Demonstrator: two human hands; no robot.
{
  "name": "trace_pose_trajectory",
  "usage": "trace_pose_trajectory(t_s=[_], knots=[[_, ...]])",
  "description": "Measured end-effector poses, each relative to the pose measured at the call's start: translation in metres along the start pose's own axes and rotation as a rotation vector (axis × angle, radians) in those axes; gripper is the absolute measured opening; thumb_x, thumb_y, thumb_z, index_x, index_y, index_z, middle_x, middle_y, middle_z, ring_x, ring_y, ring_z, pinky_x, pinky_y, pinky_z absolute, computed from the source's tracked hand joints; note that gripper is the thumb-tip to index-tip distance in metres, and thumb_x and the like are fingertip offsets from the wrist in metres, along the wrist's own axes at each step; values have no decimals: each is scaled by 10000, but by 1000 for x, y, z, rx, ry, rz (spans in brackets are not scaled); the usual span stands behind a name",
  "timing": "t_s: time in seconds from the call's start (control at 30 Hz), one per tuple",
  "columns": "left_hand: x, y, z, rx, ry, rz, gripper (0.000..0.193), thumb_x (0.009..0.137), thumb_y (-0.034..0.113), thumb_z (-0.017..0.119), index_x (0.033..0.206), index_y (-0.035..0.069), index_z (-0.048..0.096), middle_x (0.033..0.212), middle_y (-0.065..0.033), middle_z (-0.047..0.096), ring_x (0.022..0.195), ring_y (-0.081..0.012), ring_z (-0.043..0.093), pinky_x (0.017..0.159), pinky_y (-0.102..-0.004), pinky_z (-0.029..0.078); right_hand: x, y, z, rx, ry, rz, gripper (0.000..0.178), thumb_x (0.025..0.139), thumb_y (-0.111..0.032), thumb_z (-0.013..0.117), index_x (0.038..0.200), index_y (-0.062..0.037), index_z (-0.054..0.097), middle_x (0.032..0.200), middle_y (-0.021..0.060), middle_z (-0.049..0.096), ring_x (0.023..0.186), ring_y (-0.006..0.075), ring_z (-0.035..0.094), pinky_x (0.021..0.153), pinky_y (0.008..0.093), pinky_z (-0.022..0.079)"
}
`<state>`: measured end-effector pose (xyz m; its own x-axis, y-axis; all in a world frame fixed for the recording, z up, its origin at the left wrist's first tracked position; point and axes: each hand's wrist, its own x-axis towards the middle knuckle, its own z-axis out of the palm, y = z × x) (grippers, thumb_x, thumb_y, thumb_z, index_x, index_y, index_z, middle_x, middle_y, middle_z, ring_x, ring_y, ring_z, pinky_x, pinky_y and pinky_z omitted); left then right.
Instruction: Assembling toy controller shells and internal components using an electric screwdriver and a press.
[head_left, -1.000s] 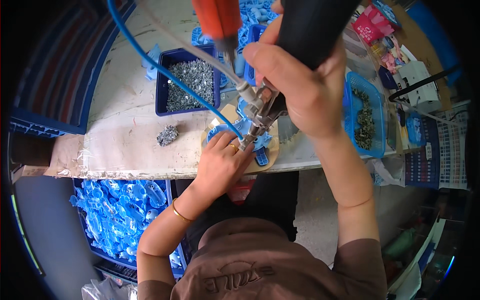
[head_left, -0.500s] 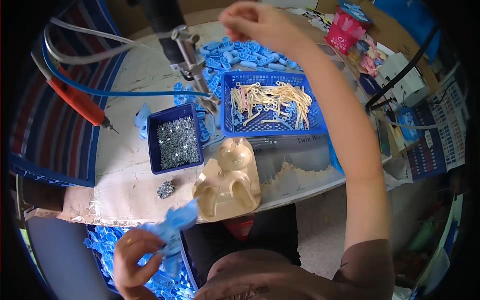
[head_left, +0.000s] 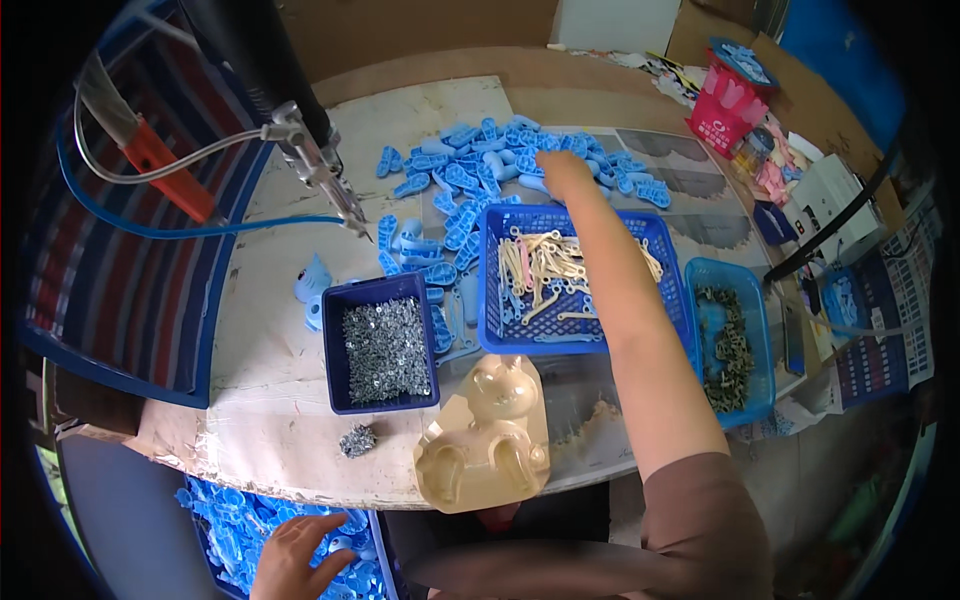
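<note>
My left hand (head_left: 297, 556) hovers over a bin (head_left: 383, 560) heaped with blue plastic molded parts (head_left: 235, 535), below the table's near edge. Its fingers are apart, with nothing seen between them. Reaching across the table, my right hand (head_left: 566, 176) is at the pile of blue plastic limb-shaped parts (head_left: 462, 180). Its fingertips are mostly hidden, so a hold on a part cannot be made out. Under my right forearm lies a blue basket (head_left: 488, 335) of cream and blue loop-ended strips (head_left: 545, 262). A clear tan mold (head_left: 482, 440), shaped like a bear, rests at the near edge.
A dark blue tray (head_left: 332, 345) holds small metal screws (head_left: 388, 345), with a small screw heap (head_left: 357, 441) nearby. Overhead hangs a powered screwdriver (head_left: 320, 165); an orange-handled tool (head_left: 165, 175) hangs left. A light-blue basket (head_left: 765, 385) of metal pieces stands right, a pink bucket (head_left: 728, 110) farther back.
My left hand has let go of the blue molded part and lowered toward the bin. My right hand has come down from above onto the blue pile. The view has shifted.
</note>
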<state>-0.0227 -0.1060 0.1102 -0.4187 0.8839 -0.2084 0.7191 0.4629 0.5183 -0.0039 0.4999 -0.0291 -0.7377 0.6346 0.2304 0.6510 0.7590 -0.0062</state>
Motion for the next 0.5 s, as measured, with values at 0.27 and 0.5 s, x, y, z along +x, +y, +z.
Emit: trace_pose_trajectory(t_s=[0.27,0.5], knots=[[109,52,38,-102,44,594,351,800,96,723,1142,64,651,1115,-132,661,928,-286,664,762,-357,536,-36,6,-67,566,-124,-16,198,781,-195,709,939,-87,659,850,56,677,774,186,636,647,340,481],[136,102,95,-207,67,415,869,765,148,794,1434,-55,276,1145,-213,633,619,-187,572,540,-294,500,-185,-50,-191,923,-1092,-640,206,863,-214,721,953,-32,684,848,19,687,764,91,634,672,249,501]])
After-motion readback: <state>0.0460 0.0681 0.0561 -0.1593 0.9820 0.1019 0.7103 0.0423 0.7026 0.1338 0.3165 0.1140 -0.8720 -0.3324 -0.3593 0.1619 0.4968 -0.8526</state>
